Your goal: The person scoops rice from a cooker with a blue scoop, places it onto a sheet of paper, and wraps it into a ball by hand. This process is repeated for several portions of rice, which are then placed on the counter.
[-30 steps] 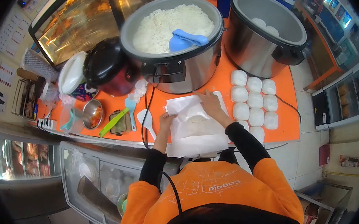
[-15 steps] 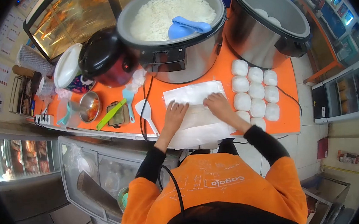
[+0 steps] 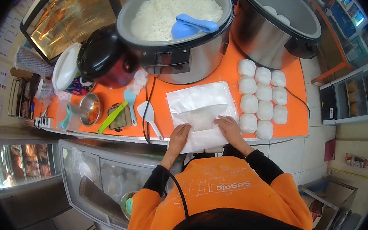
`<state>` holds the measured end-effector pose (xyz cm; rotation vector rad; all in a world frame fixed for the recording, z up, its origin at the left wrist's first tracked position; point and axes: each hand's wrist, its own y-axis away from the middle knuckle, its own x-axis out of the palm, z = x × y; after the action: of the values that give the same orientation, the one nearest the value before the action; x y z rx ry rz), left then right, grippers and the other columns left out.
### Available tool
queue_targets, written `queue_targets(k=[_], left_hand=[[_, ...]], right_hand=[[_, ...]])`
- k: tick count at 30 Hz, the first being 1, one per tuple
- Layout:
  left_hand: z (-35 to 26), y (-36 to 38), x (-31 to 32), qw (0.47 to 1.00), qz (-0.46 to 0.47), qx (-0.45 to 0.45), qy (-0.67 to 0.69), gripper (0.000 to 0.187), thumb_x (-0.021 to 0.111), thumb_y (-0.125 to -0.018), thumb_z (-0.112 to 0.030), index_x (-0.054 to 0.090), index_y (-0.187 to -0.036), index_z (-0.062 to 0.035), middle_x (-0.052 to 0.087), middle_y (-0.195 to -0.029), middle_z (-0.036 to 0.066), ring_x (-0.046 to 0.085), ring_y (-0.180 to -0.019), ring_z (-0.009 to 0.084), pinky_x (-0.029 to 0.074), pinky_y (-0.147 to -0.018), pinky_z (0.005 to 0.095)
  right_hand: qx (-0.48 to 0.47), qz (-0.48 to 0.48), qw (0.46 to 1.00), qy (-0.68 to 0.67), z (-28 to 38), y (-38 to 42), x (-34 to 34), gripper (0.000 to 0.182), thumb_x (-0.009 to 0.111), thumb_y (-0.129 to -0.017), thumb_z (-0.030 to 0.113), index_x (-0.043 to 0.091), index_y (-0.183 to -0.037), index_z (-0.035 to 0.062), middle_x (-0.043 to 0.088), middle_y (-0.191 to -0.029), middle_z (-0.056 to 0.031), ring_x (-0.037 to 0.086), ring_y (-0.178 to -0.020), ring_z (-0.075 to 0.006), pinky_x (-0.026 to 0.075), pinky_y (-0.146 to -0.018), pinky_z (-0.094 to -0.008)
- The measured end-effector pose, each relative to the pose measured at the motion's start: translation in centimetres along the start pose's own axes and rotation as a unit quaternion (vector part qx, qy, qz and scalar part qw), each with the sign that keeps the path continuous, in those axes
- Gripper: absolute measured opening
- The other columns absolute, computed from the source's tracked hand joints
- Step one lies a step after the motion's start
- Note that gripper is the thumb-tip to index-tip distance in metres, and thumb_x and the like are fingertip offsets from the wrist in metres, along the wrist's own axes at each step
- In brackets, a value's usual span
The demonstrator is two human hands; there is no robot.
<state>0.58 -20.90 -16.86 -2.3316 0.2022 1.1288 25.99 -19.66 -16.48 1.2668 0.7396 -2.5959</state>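
In the head view, white wrapping paper (image 3: 197,96) lies at the counter's front edge, with sheets below it overhanging that edge. A pale rice-like mound (image 3: 203,119) bulges in its middle, partly under a folded flap. My left hand (image 3: 179,137) has its fingers curled onto the paper at the mound's left side. At the right side, my right hand (image 3: 229,128) grips the paper with bent fingers. The thumbs are mostly hidden. Several white wrapped parcels (image 3: 264,91) stand in rows to the right of my right hand.
Behind the paper stands a large cooker of rice (image 3: 175,15) with a blue scoop (image 3: 193,25) on top. Another large pot (image 3: 272,28) is at back right. Left of the paper lie a white rice paddle (image 3: 149,118), green tongs (image 3: 113,117) and a metal bowl (image 3: 90,109).
Both hands have drawn back toward my body from the paper's far part. The flap's edge and the mound, covered before, now show between them.
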Motion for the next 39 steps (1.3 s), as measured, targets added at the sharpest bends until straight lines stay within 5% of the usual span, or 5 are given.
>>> queue_targets(k=[7,13,19,28,39], left_hand=[[0.0,-5.2,0.6,0.959,0.128,-0.25,-0.043,0.07,0.073,-0.065,-0.012,0.04,-0.127,-0.0058,0.059,-0.1,0.016,0.058,-0.092,0.0301,0.048,-0.076,0.0392],[1.9,-8.9,-1.6,0.971,0.189,0.051,-0.138,0.05,0.072,-0.066,-0.013,0.056,-0.112,-0.0024,0.056,-0.114,0.014,0.046,-0.117,0.0276,0.038,-0.096,0.0402],[1.4,-2.6,2.9,0.983,0.116,-0.12,-0.08,0.035,0.063,-0.073,-0.008,0.059,-0.107,-0.0015,0.056,-0.117,0.012,0.045,-0.119,0.0271,0.033,-0.103,0.0401],[-4.1,-1.0,3.2,0.974,0.096,-0.195,-0.062,0.082,0.056,-0.079,-0.024,0.01,-0.137,0.011,0.012,-0.142,0.031,0.009,-0.135,0.0418,0.009,-0.11,0.0469],[-3.5,-1.2,2.9,0.948,0.208,-0.214,-0.109,0.103,0.042,-0.081,-0.065,-0.002,-0.139,0.0076,0.0,-0.147,0.025,-0.005,-0.137,0.0356,-0.005,-0.109,0.0479]], right_hand=[[0.125,0.122,0.98,0.092,0.3,-4.5,0.9,0.039,0.069,-0.069,0.013,0.059,-0.107,0.0128,0.059,-0.098,-0.0099,0.057,-0.085,-0.0265,0.045,-0.075,-0.0407],[-0.114,0.097,0.97,0.194,-0.8,-8.6,0.0,0.049,0.064,-0.07,0.01,0.053,-0.117,0.0118,0.057,-0.108,-0.0144,0.046,-0.116,-0.0262,0.036,-0.096,-0.0421],[0.111,0.131,0.985,-0.006,0.8,-3.6,2.2,0.038,0.047,-0.078,0.0,0.05,-0.116,-0.0006,0.054,-0.117,-0.0199,0.048,-0.114,-0.0335,0.035,-0.1,-0.0406],[0.065,0.145,0.986,-0.048,2.1,-1.2,1.4,0.068,0.05,-0.076,0.009,0.022,-0.137,-0.004,0.028,-0.141,-0.0209,0.024,-0.134,-0.0302,0.02,-0.109,-0.04],[0.058,0.156,0.985,0.043,3.2,-0.8,1.4,0.075,0.055,-0.078,0.019,0.016,-0.137,-0.0066,0.025,-0.143,-0.0196,0.019,-0.136,-0.03,0.014,-0.11,-0.0426]])
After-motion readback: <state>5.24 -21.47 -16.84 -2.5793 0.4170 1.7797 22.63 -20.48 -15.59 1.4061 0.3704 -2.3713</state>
